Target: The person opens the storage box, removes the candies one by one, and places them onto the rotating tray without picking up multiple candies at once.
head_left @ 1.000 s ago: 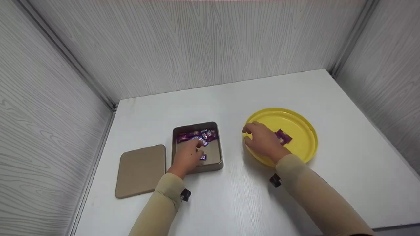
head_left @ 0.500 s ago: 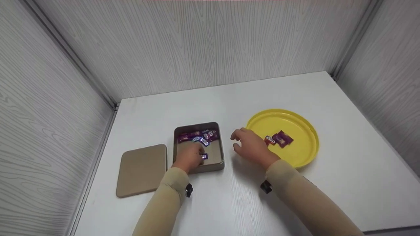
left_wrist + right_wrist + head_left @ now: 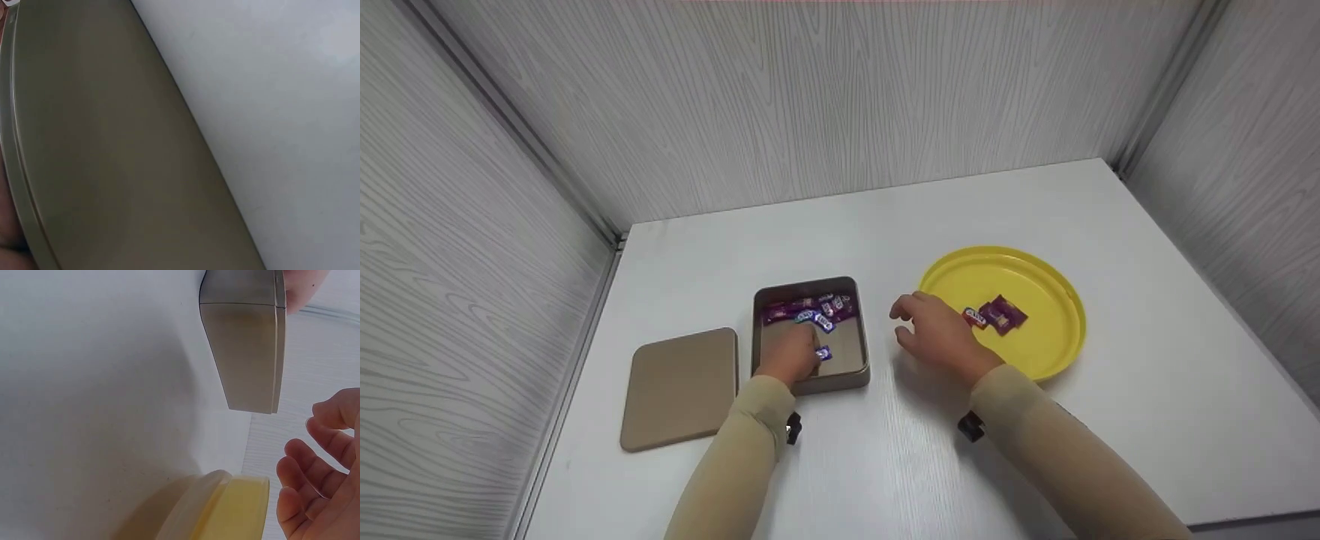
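My left hand (image 3: 791,354) reaches down into a square bronze tin (image 3: 840,381), its fingers at a small purple-and-white wrapped candy (image 3: 823,352) and pinching it. Several more purple and blue wrapped candies (image 3: 825,322) lie toward the tin's far side. In the left wrist view the tin's outer wall (image 3: 124,140) fills much of the picture and hides most of that hand. My right hand (image 3: 934,330) hovers between the tin and a yellow round plate (image 3: 1050,352), fingers loosely bent and holding nothing, as the right wrist view shows too.
On the plate lie a red-wrapped candy (image 3: 975,318) and purple wrapped candies (image 3: 1005,312). The tin's flat lid (image 3: 681,390) lies on the white table (image 3: 877,480) left of the tin. Pale wood-grain panels (image 3: 825,97) enclose the table at the back and sides.
My right hand has moved left, off the plate, uncovering the red-wrapped candy. My left hand has lowered into the tin, and its fingers have closed in on the small purple candy, which is turned slightly.
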Motion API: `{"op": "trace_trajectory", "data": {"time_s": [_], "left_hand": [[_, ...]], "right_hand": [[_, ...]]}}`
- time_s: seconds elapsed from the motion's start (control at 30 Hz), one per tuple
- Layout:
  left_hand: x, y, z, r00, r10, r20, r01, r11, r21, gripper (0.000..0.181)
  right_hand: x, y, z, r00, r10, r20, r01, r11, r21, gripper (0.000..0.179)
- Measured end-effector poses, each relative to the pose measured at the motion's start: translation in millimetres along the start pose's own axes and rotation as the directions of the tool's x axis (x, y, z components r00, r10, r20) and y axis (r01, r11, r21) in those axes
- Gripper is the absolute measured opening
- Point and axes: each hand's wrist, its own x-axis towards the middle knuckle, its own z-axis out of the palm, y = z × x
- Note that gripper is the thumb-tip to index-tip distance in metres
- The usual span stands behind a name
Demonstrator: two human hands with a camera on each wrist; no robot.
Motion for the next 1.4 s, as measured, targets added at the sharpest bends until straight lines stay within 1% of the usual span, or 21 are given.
{"op": "trace_trajectory", "data": {"time_s": [0.13,0.27,0.37,0.43,0.53,0.67,0.7,0.83,0.97,1.03,1.1,1.17,1.2,1.3,1.4], "left_hand": [[0.0,-1.3,-0.5,1.0,-0.002,-0.007,0.002,0.999,-0.042,0.009],[-1.5,-3.9,-0.2,0.999,-0.023,-0.025,0.019,0.991,-0.133,0.006],[-4.2,-3.4,-1.4,0.997,-0.031,-0.075,0.015,0.979,-0.201,0.005],[-6.9,-1.4,-3.2,0.995,-0.033,-0.099,0.007,0.967,-0.253,0.009],[-11.8,2.7,-6.3,0.994,-0.035,-0.102,-0.003,0.937,-0.35,0.016],[-18.1,11.5,-11.2,0.995,-0.035,-0.095,-0.013,0.884,-0.467,0.017],[-19.4,14.3,-12.2,0.994,-0.03,-0.102,-0.023,0.877,-0.479,0.016],[-24.9,27.5,-15.9,0.995,-0.003,-0.103,-0.056,0.825,-0.563,0.014],[-29.0,40.4,-16.3,0.995,0.03,-0.096,-0.084,0.779,-0.621,0.016],[-30.9,46.5,-15.7,0.995,0.041,-0.087,-0.088,0.764,-0.64,0.018],[-32.4,52.2,-14.8,0.996,0.05,-0.076,-0.087,0.753,-0.653,0.023],[-33.1,57.4,-13.6,0.996,0.063,-0.067,-0.091,0.747,-0.659,0.028],[-33.1,59.8,-13.0,0.996,0.069,-0.065,-0.095,0.751,-0.654,0.032],[-32.8,66.9,-11.1,0.994,0.088,-0.069,-0.112,0.785,-0.61,0.041],[-32.2,72.6,-9.3,0.992,0.097,-0.075,-0.122,0.824,-0.553,0.045]], "right_hand": [[-0.3,-0.9,0.0,1.0,-0.022,-0.004,0.022,1.0,-0.009,0.024],[-0.5,-1.9,2.6,1.0,-0.023,0.004,0.023,1.0,0.002,0.022],[-2.1,-4.5,4.1,1.0,-0.024,0.007,0.024,1.0,0.011,0.022],[-3.6,-7.0,5.1,0.999,-0.034,0.004,0.034,0.999,0.02,0.022],[-5.4,-10.8,7.3,0.998,-0.065,-0.006,0.065,0.998,0.022,0.023],[-8.0,-18.3,9.8,0.995,-0.098,-0.019,0.099,0.994,0.038,0.024],[-8.7,-20.5,10.3,0.995,-0.102,-0.02,0.103,0.994,0.046,0.025],[-12.3,-27.9,13.6,0.99,-0.136,-0.023,0.137,0.988,0.077,0.028],[-15.5,-32.9,16.8,0.982,-0.186,-0.039,0.188,0.978,0.085,0.033],[-17.2,-34.6,18.0,0.978,-0.203,-0.054,0.207,0.975,0.078,0.035],[-19.0,-35.7,18.7,0.975,-0.212,-0.067,0.216,0.974,0.064,0.037],[-20.5,-36.0,19.4,0.974,-0.213,-0.078,0.217,0.975,0.049,0.037],[-21.1,-35.9,19.8,0.974,-0.212,-0.083,0.216,0.976,0.041,0.036],[-22.6,-34.1,21.0,0.971,-0.214,-0.103,0.217,0.976,0.018,0.031],[-23.4,-31.2,21.8,0.967,-0.219,-0.132,0.221,0.975,0.005,0.026]]}}
